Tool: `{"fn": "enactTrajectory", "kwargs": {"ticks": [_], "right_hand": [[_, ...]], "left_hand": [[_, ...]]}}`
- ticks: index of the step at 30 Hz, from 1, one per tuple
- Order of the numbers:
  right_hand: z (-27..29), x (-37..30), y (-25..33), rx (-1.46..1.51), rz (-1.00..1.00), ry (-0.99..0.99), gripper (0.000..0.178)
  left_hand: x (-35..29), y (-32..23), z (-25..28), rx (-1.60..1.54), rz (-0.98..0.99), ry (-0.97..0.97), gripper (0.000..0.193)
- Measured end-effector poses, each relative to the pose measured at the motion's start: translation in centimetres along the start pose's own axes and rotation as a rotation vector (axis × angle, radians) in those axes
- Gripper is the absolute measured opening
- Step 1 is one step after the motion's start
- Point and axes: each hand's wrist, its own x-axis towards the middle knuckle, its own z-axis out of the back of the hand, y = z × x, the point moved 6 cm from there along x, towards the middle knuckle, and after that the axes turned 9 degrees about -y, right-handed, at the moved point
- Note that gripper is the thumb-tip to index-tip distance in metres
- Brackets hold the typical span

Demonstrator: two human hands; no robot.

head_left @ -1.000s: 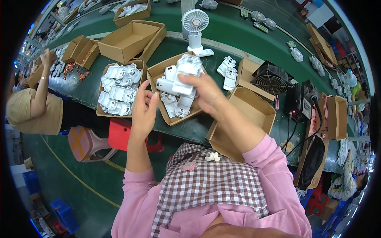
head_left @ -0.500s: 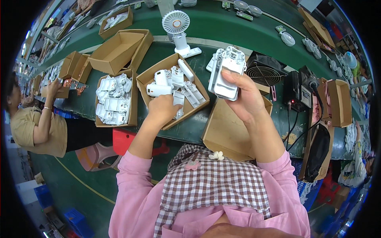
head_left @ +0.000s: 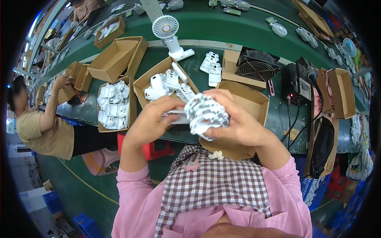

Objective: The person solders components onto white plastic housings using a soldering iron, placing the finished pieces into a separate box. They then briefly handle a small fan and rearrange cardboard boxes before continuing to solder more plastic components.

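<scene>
My right hand (head_left: 246, 125) grips a stack of white plastic housings (head_left: 204, 115), slightly blurred, held above the near edge of the bench. From the left, my left hand (head_left: 149, 121) pinches another white plastic housing (head_left: 179, 118) close against the stack; whether the two touch I cannot tell. Just beyond my left hand is a cardboard box (head_left: 143, 80) with white handle-shaped parts (head_left: 172, 79) and open shells inside. An empty-looking cardboard tray (head_left: 254, 101) lies partly under my right hand. Two or three more white housings (head_left: 214, 73) rest on the bench beyond the stack.
A white handheld fan (head_left: 166, 31) stands at the back. Left, a box holds stacked white housings (head_left: 114, 107). To the right are a black round-grilled fan (head_left: 258, 69), a black power unit (head_left: 297, 89) and cables. A co-worker (head_left: 45, 123) sits at far left; a green conveyor (head_left: 222, 35) runs behind.
My left hand has come out of the parts box holding a housing. My right hand has lowered its stack toward me and turned it, bringing both hands together.
</scene>
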Motion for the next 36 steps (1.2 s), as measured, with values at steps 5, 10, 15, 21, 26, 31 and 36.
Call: {"fn": "enactTrajectory", "kwargs": {"ticks": [5,10,15,21,26,31,36], "right_hand": [[-1.2,-1.5,-1.4,0.080,-0.200,0.181,0.063],[-0.1,-3.1,-5.4,0.385,-0.277,-0.151,0.064],[1.1,-4.0,-6.6,0.659,-0.420,-0.308,0.067],[2.1,-4.5,-7.6,0.878,-0.523,-0.436,0.056],[1.8,-5.2,-9.1,0.816,-0.532,-0.459,0.063],[1.8,-5.6,-8.5,0.486,-0.459,-0.259,0.073],[1.4,-6.2,-8.9,0.457,-0.485,-0.132,0.064]], "left_hand": [[1.3,2.6,-4.5,-0.755,0.395,0.047,0.042],[2.3,5.0,-9.5,-1.294,0.589,0.014,0.059],[2.5,5.4,-12.4,-1.400,0.683,-0.045,0.049],[1.2,4.7,-14.2,-1.609,0.685,-0.253,0.035],[-0.7,0.6,-16.4,-1.536,0.632,0.086,0.044],[-0.6,1.8,-17.8,-1.460,0.604,0.057,0.046],[-0.3,0.4,-16.7,-1.534,0.392,0.316,0.075]]}}
